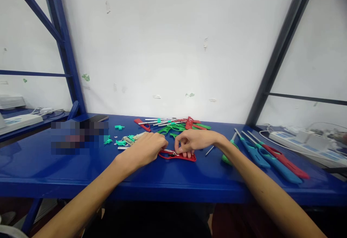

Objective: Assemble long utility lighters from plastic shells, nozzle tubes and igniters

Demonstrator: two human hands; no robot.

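Note:
A red lighter casing half (187,157) lies on the blue table in front of me, its inside facing up, with thin white wire and small dark parts in it. My left hand (150,145) is closed around the casing's narrow front end; a metal tube (124,148) sticks out to the left from beneath it. My right hand (192,142) is over the wide handle end, fingers curled down into the casing. Thumb and forefinger come together at the wire, but whatever they pinch is too small to make out.
Behind my hands lie green casing halves (177,126), red casings (189,123) and metal tubes. Small turquoise parts (121,143) are scattered at left. Lighters, including a blue one (280,165) and a red one (287,162), lie at right. A phone (99,118) rests at back left.

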